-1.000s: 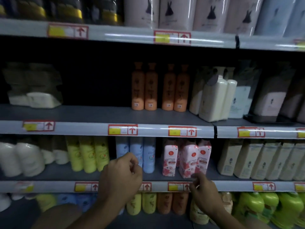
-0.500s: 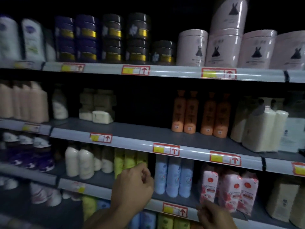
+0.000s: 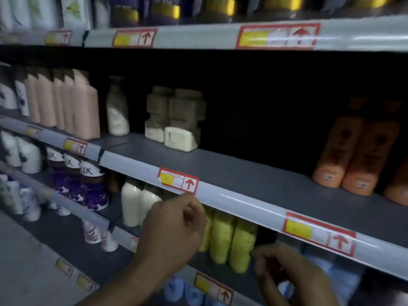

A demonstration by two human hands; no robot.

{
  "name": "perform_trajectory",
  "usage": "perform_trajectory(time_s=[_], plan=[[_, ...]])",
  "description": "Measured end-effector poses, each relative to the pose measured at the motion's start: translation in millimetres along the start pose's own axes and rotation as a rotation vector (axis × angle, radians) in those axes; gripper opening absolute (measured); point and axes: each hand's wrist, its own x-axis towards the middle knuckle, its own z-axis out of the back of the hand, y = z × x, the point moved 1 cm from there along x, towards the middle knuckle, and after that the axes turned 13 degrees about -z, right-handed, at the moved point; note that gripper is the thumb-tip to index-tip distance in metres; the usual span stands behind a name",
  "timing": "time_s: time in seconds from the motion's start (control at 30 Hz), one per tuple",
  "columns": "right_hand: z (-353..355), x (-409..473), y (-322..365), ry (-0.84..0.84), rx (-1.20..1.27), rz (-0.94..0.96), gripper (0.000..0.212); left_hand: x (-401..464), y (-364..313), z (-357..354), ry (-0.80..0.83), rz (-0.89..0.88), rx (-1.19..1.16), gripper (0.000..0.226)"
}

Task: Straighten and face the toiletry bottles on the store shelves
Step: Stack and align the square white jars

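Observation:
My left hand (image 3: 174, 235) is raised in a loose fist in front of the lower shelf, holding nothing. It covers part of the white bottles (image 3: 132, 202) and of the yellow-green bottles (image 3: 223, 237). My right hand (image 3: 284, 272) is low on the right with its fingers curled. Its fingertips are close to the rightmost yellow-green bottle and nothing shows in its grasp. Pale blue bottles (image 3: 344, 281) stand behind it. On the shelf above, orange bottles (image 3: 353, 151) stand at the right and tan blocky bottles (image 3: 176, 120) in the middle.
The grey shelf rail (image 3: 242, 202) with red price tags runs diagonally just above my left hand. Beige bottles (image 3: 66, 102) fill the upper left, and purple bottles (image 3: 88, 186) stand below them. Dark jars line the top shelf. The view is dim and blurred.
The view has swung left and closer to the shelves. Both hands have moved left, from the blue and pink bottles to the white and yellow-green ones.

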Motion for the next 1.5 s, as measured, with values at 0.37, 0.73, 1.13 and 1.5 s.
perform_trajectory(time_s=[0.37, 0.73, 1.13, 1.5], plan=[[-93.1, 143.0, 91.5, 0.130, 0.126, 0.089, 0.031, 123.9, 137.4, 56.9, -0.221, -0.010, -0.174, 0.009], [-129.1, 243.9, 123.3, 0.113, 0.032, -0.290, 0.076, 260.4, 262.2, 68.5, 0.028, 0.210, -0.094, 0.055], [-194.6, 330.1, 116.7, 0.324, 0.048, -0.632, 0.060, 316.8, 303.5, 52.1, 0.481, 0.350, -0.612, 0.040], [-193.8, 327.0, 117.2, 0.296, -0.050, -0.553, 0.046, 300.5, 297.0, 60.9, 0.392, 0.211, -0.548, 0.081]])
